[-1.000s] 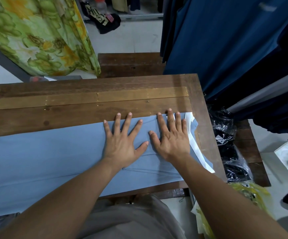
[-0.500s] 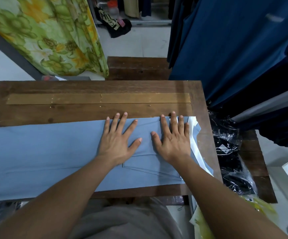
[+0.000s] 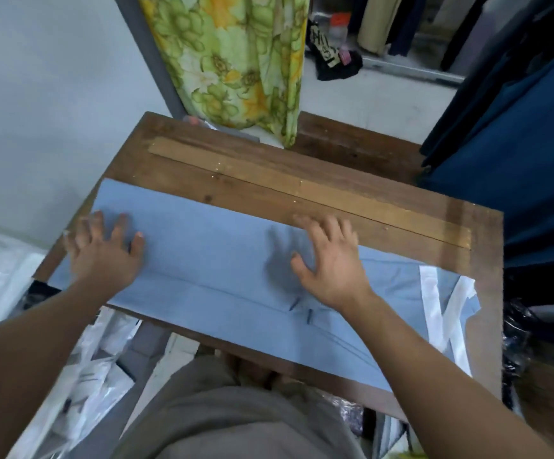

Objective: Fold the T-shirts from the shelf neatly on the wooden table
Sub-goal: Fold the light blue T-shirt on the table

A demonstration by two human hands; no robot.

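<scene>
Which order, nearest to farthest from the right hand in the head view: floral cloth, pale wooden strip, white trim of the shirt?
1. Pale wooden strip, just beyond the right hand.
2. White trim, to its right.
3. Floral cloth, hanging behind the table.

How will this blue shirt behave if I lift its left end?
Likely floppy: the blue T-shirt lies thin and flat with soft creases, so it should droop. It looks light, and may slide on the smooth wooden table.
</scene>
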